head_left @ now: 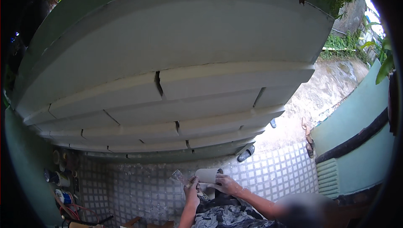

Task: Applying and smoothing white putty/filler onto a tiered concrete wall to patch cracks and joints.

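Note:
A pale grey, curled sheet [205,175], perhaps sandpaper, is held low in front of my body, between my two hands. My left hand [192,187] has its fingers closed at the sheet's left side. Beside those fingers sticks out a shiny, see-through piece [178,176], too small to name. My right hand [227,184] grips the sheet's right end, where a dark opening shows in the curl. Beneath both hands is my patterned grey and black clothing [224,217].
A large white wall [180,30] with stepped, block-like ledges fills the space ahead. Paint cans [63,180] and a red cord [75,214] lie at the left. Dark footwear [246,154] stands on the tiled floor [275,165]. A green wall [352,123] bounds the right.

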Tool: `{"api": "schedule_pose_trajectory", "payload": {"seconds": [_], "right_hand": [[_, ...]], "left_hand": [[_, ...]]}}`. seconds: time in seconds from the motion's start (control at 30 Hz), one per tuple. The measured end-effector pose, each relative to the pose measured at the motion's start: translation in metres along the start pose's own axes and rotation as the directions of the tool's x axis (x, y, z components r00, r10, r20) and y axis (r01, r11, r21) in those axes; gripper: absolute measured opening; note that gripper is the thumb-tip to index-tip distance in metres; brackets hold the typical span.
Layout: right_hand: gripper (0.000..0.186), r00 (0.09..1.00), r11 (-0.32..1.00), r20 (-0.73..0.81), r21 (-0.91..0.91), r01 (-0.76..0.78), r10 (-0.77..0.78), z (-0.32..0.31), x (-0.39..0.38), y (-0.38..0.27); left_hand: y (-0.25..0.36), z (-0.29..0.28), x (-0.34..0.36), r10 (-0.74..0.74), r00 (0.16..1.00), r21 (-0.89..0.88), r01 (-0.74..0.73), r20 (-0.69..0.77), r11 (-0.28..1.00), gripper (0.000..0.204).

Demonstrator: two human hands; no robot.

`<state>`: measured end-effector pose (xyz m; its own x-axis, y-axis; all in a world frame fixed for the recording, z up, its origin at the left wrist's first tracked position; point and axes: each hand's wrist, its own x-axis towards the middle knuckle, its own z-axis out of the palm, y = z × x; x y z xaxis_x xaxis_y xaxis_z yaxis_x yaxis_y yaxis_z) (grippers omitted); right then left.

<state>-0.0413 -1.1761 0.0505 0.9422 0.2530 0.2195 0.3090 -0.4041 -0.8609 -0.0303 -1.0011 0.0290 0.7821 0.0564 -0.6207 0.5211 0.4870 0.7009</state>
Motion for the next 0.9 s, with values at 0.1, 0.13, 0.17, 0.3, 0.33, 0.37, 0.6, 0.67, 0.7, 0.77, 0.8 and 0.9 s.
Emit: {"api": "schedule_pose_trajectory", "payload": {"seconds": [0.1, 0.13, 0.17, 0.3, 0.33, 0.37, 0.6, 0.67, 0.7, 0.77, 0.8, 0.9], "right_hand": [[0.025, 0.980, 0.979, -0.025, -0.023, -0.200, 0.200, -0.010, 0.011, 0.004], [0.025, 0.979, 0.980, -0.025, -0.019, -0.200, 0.200, -0.014, 0.014, 0.003], [0.023, 0.971, 0.977, -0.105, 0.021, -0.211, 0.212, -0.019, 0.019, 0.001], [0.019, 0.872, 0.898, -0.261, 0.274, -0.346, 0.415, -0.025, 0.026, 0.012], [0.019, 0.784, 0.793, -0.255, 0.429, -0.433, 0.566, -0.026, 0.029, 0.014], [0.019, 0.800, 0.797, -0.194, 0.372, -0.476, 0.568, -0.033, 0.032, 0.020], [0.027, 0.891, 0.656, 0.152, 0.626, -0.422, 0.428, -0.068, 0.049, 0.025], [0.025, 0.975, 0.895, 0.032, 0.389, -0.217, 0.222, -0.076, 0.061, 0.015], [0.023, 0.999, 0.995, -0.017, 0.094, 0.030, -0.028, -0.079, 0.064, 0.012], [0.023, 0.993, 0.993, -0.028, -0.033, 0.111, -0.112, -0.078, 0.066, 0.025], [0.025, 0.979, 0.968, -0.028, -0.162, 0.194, -0.201, -0.078, 0.066, 0.030], [0.029, 0.917, 0.893, -0.221, -0.387, 0.229, -0.331, -0.083, 0.073, 0.029]], "left_hand": [[0.000, 0.006, 0.014, 0.012, 1.000, -0.040, -0.013, -0.026, 0.999, 0.018], [0.001, 0.008, 0.018, 0.032, 0.999, -0.052, -0.034, -0.034, 0.998, 0.019], [0.002, 0.010, 0.023, 0.033, 0.999, -0.049, -0.035, -0.035, 0.998, 0.019], [0.007, 0.026, 0.030, 0.079, 0.994, 0.088, -0.087, 0.081, 0.992, 0.020], [0.009, 0.032, 0.032, 0.113, 0.987, 0.143, -0.129, 0.111, 0.981, 0.020], [0.011, 0.036, 0.034, 0.116, 0.987, 0.143, -0.131, 0.110, 0.981, 0.020], [0.026, 0.062, 0.051, 0.217, 0.925, 0.031, -0.238, 0.311, 0.971, 0.014], [0.036, 0.075, 0.054, 0.200, 0.917, -0.015, -0.208, 0.344, 0.978, 0.014], [0.043, 0.082, 0.056, 0.196, 0.917, 0.045, -0.225, 0.347, 0.973, 0.014], [0.037, 0.077, 0.071, 0.263, 0.904, 0.120, -0.318, 0.338, 0.940, 0.021], [0.040, 0.077, 0.070, 0.245, 0.908, 0.129, -0.303, 0.340, 0.944, 0.021], [0.053, 0.079, 0.072, 0.310, 0.862, -0.077, -0.306, 0.402, 0.949, 0.030]]}}
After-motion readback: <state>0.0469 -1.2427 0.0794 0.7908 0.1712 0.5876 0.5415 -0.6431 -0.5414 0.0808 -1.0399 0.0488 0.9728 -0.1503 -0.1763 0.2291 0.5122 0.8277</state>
